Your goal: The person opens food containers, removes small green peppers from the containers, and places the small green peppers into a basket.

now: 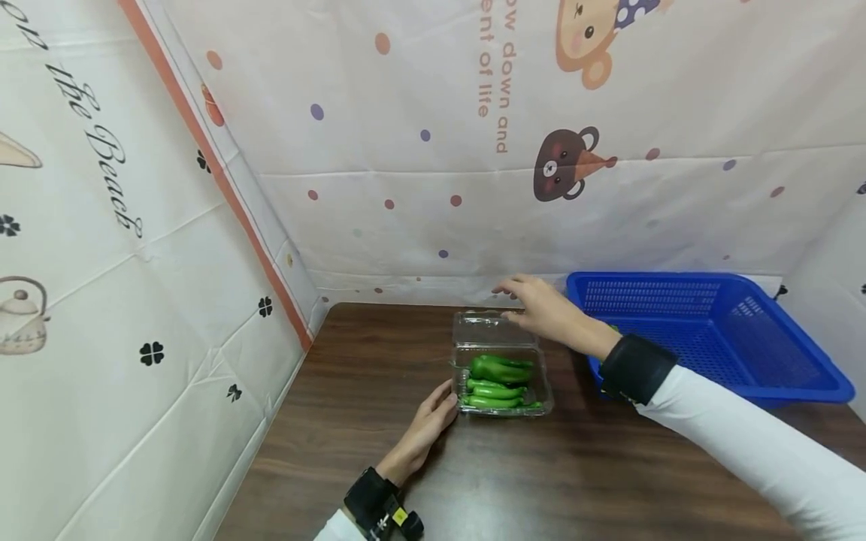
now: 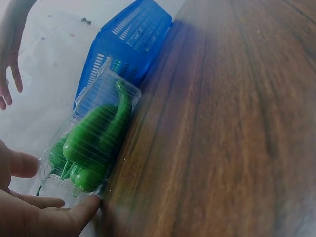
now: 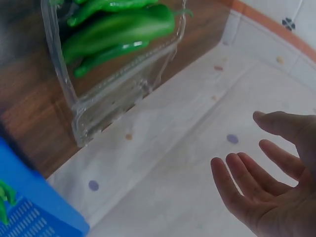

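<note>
A clear plastic clamshell box [image 1: 546, 391] lies on the table with its lid [image 1: 487, 328] folded back toward the wall. Several green peppers [image 1: 497, 370] lie inside, a thick one behind slimmer ones. My left hand [image 1: 428, 424] rests its fingers against the box's left side; in the left wrist view the fingertips [image 2: 89, 207] touch the box's near end. Above the lid hovers my right hand [image 1: 551, 312], apart from the box. Its fingers are spread and slightly bent, with nothing between them in the right wrist view.
A blue perforated basket [image 1: 805, 376] stands to the right of the box, partly behind the right forearm. Green pepper pieces show at the basket's edge [image 3: 6, 197]. Behind the brown wooden table [image 1: 379, 346] hangs a printed white sheet [image 1: 379, 233]; another covers the left side.
</note>
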The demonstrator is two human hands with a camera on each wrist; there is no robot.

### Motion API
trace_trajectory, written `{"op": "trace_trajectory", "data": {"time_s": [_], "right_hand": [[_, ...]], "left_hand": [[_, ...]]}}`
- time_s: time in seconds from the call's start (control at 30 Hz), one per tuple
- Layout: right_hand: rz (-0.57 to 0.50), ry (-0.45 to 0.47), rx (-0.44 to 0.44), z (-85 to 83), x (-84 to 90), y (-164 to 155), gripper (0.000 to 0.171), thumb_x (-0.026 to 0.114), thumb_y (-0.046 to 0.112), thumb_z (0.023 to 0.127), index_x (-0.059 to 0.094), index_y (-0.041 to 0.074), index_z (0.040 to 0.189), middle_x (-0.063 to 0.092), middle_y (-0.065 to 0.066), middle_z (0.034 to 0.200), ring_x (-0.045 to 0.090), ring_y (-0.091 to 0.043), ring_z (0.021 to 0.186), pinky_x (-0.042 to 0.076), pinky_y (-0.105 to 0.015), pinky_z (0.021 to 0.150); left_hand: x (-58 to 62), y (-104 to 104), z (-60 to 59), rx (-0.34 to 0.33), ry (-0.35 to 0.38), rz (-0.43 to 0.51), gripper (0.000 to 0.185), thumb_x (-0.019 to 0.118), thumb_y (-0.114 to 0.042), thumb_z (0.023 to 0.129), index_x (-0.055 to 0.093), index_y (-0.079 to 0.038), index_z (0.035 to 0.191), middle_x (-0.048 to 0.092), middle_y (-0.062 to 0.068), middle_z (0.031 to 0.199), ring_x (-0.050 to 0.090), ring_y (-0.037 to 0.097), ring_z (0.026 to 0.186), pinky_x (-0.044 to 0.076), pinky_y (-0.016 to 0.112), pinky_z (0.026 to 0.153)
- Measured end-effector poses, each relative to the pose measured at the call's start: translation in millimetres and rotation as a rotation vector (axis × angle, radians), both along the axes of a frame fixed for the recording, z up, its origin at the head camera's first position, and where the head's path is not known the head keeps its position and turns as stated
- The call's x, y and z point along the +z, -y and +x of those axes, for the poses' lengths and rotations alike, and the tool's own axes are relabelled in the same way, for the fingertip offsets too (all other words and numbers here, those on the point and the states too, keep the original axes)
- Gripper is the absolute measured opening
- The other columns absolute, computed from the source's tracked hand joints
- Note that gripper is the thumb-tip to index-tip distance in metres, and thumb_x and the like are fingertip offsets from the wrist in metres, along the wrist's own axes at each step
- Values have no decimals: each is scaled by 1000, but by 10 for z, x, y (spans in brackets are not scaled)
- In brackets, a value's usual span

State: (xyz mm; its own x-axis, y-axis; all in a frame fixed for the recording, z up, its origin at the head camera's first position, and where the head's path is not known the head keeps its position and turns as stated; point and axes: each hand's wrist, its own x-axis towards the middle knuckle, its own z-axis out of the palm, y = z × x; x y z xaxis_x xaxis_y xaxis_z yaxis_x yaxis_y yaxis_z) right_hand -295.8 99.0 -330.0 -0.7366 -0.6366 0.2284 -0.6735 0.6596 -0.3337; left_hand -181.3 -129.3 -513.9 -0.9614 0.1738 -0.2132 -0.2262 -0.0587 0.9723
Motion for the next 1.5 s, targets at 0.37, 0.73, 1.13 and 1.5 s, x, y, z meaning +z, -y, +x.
{"op": "trace_trajectory", "data": {"time_s": [0.37, 0.73, 1.13, 1.5], "right_hand": [[-21, -162, 107, 114, -535, 90, 55, 84, 14, 85, 63, 3, 134, 62, -22, 131, 63, -37, 117, 61, -49, 92], [102, -113, 129, 200, -1237, 125, 51, 82, 21, 88, 64, 1, 132, 61, -16, 117, 61, -29, 102, 59, -42, 80], [34, -98, 64, 244, -1432, 108, 46, 79, 11, 90, 64, 0, 132, 62, -14, 113, 63, -28, 99, 60, -45, 79], [49, -43, 0, 250, -1376, 153, 44, 79, 15, 89, 67, 5, 131, 64, -12, 114, 65, -27, 101, 62, -44, 79]], "left_hand": [[-8, -5, 0, 0, -2, -5, 59, 41, -26, 112, 22, -2, 162, 16, 27, 168, 27, 42, 153, 30, 53, 127], [-4, -30, 10, -5, 13, 2, 58, 40, -25, 112, 23, -3, 162, 17, 27, 168, 29, 41, 153, 30, 54, 127], [-8, -33, 25, -2, -1, 16, 59, 43, -26, 112, 24, -3, 162, 17, 27, 168, 29, 40, 153, 29, 53, 128], [3, -23, 20, 1, -13, 11, 58, 41, -25, 112, 23, -2, 162, 20, 28, 167, 28, 41, 153, 29, 53, 128]]}}
